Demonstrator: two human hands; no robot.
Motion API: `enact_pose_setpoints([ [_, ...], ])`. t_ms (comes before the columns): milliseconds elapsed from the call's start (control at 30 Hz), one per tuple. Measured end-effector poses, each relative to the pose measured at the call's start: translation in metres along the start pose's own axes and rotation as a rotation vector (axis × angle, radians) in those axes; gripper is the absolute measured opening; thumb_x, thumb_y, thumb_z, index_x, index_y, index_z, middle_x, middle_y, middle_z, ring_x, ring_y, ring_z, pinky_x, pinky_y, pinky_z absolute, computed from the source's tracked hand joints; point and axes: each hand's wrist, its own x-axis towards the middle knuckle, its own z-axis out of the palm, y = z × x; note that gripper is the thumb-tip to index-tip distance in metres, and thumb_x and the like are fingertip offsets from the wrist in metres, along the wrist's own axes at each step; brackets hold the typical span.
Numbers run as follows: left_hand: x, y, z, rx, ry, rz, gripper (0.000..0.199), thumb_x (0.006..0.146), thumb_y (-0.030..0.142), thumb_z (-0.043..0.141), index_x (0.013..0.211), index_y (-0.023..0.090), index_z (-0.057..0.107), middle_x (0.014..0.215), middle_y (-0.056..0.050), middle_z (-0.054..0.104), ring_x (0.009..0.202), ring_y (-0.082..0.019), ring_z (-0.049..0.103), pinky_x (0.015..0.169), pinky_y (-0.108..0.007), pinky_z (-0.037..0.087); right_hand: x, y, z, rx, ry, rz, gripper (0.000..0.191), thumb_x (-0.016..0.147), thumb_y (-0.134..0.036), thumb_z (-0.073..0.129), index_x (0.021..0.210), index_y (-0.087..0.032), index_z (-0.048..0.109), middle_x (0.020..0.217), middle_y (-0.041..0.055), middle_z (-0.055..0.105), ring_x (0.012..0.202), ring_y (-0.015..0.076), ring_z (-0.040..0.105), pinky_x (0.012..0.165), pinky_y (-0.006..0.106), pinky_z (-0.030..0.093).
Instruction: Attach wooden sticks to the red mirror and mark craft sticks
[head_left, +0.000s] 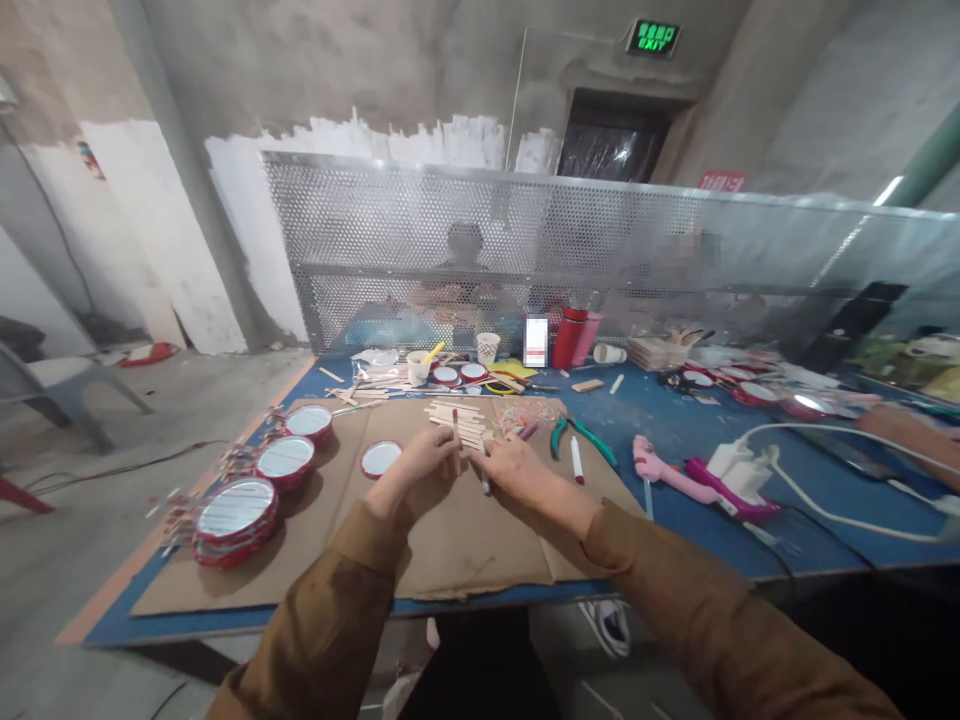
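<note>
Right at the bottom of the view come the 2 brown sleeves, left (322,625) and right (690,600), both reaching in toward the middle of the table. And here's the action: a thin red-tipped stick (454,438) stands almost upright between the 2 hands, its long axis pointing up and slightly away, red end on top. The left hand (416,472) has its fingers (439,450) curled in close around the lower part of the stick, a narrow hold. The right hand (514,480) comes in from the other side, its fingertips (476,452) right beside the stick, also narrow, though whether they grip it can't be told from here. Just behind lies a pile of flat wooden craft sticks (469,425), on a folded brown cardboard sheet (480,540). To the left, a single red-rimmed round lid (380,459) sits on the cardboard, with 3 stacks of the same lids (236,520) curving out toward the edge. Over to the right, green-handled pliers (577,440) and a white marker (576,460) lie near a pink glue gun (660,465), all on the blue table (637,420). Further back stand a paper cup (487,347) and a red bottle (568,338), and beyond them a perforated metal screen (375,230) with a blurred person (465,250) behind it.
</note>
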Motion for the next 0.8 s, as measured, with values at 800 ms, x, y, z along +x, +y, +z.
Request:
enact_pose_setpoints([
  [800,-0.003,0.005,-0.009,0.028,-0.033,-0.010,0.031,0.086,0.048,0.054,0.075,0.020,0.048,0.053,0.001,0.060,0.041,-0.011,0.053,0.044,-0.022,0.040,0.040,-0.002,-0.010,0.305,0.215,0.450,0.018,0.089,-0.017,0.053,0.103,-0.016,0.065,0.099,0.0144,0.070,0.088,0.0252,0.065,0.072,0.031,0.045],
])
